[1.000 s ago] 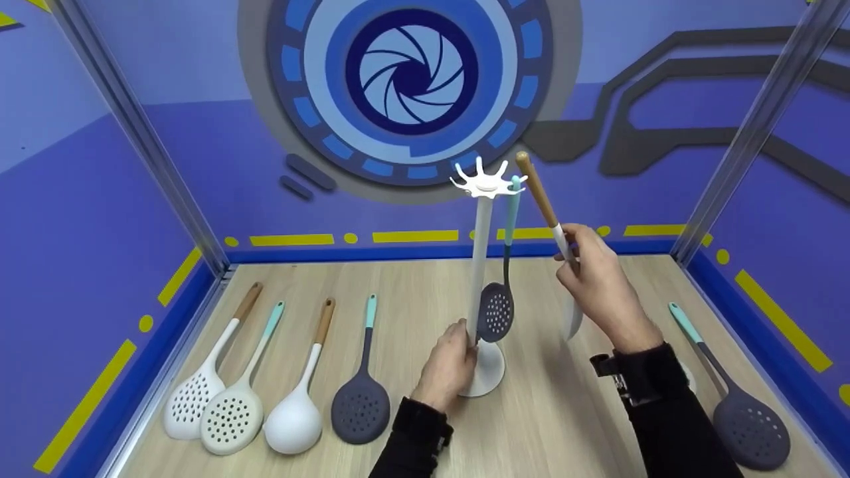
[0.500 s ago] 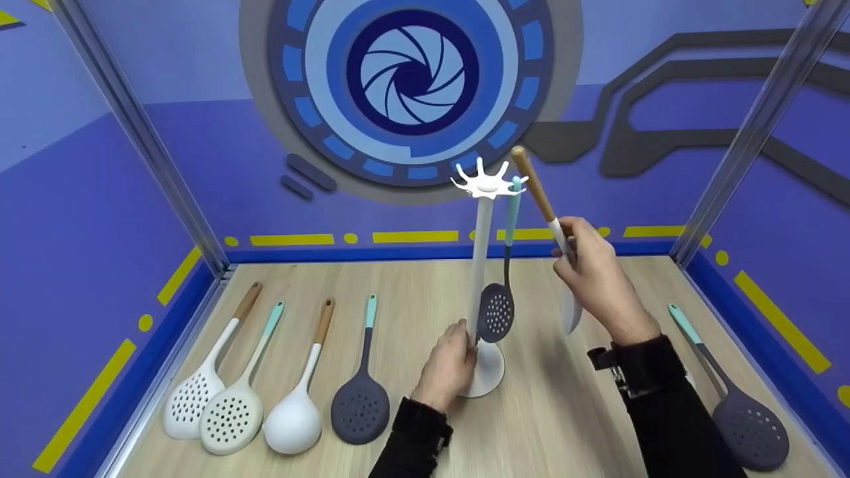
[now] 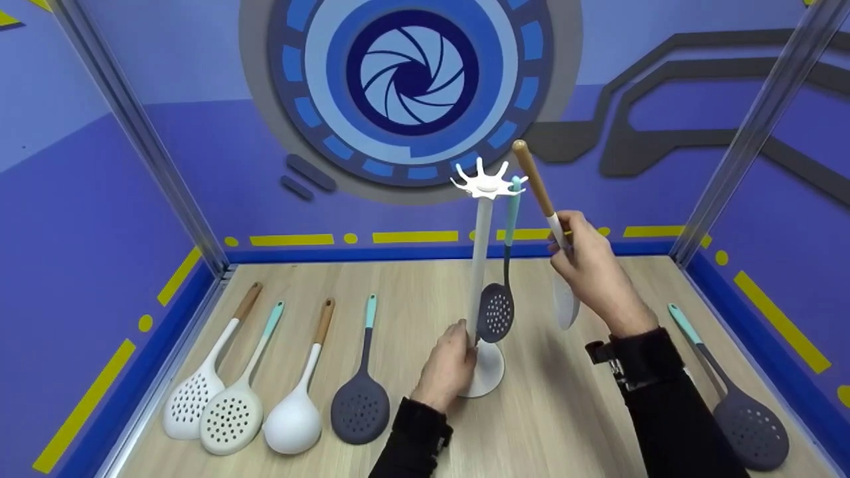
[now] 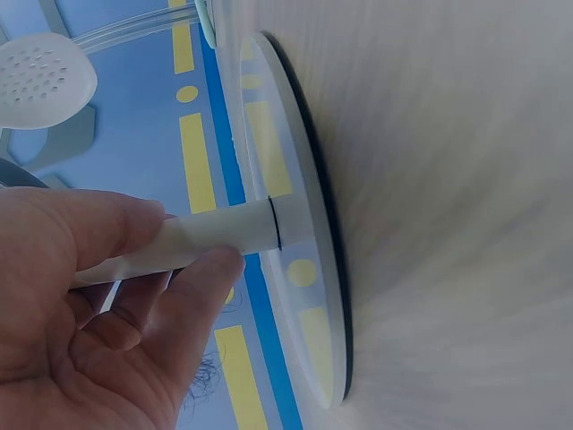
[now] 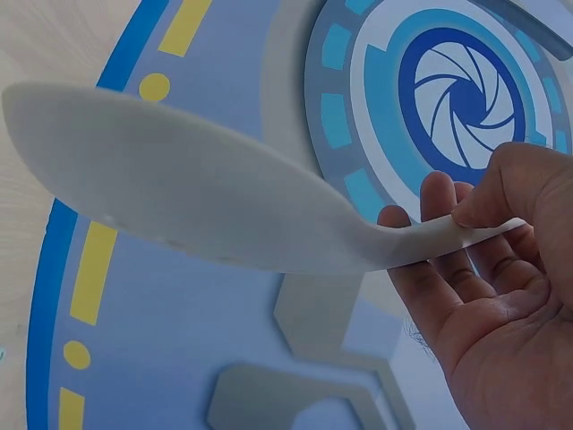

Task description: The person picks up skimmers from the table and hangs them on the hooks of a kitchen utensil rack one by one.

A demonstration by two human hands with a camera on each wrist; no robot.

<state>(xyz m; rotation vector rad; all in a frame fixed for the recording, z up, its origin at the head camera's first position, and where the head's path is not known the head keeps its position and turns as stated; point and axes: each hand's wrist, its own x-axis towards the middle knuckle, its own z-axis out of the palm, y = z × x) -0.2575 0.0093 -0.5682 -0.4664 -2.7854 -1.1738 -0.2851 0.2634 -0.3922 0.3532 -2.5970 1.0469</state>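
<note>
In the head view my left hand (image 3: 448, 365) grips the pole of a white utensil stand (image 3: 481, 265) low down, just above its round base; the left wrist view shows fingers and thumb round the pole. A dark skimmer (image 3: 497, 312) with a mint handle hangs from the stand's right side. My right hand (image 3: 594, 269) pinches the white neck of a skimmer (image 3: 541, 179) with a wooden handle, held upright, handle end up, right of the stand. Its white head (image 5: 179, 179) is seen side-on in the right wrist view; holes show on this head (image 4: 45, 81) in the left wrist view.
Left on the table lie a white slotted turner (image 3: 196, 405), a cream skimmer (image 3: 232, 418), a white ladle (image 3: 293, 425) and a dark slotted turner (image 3: 360, 408). Another dark one (image 3: 750, 425) lies far right. Printed panels (image 3: 199, 166) enclose the table's back and sides.
My right hand has moved slightly up and left with the wooden-handled skimmer, bringing it a little higher. My left hand and the stand have stayed in place.
</note>
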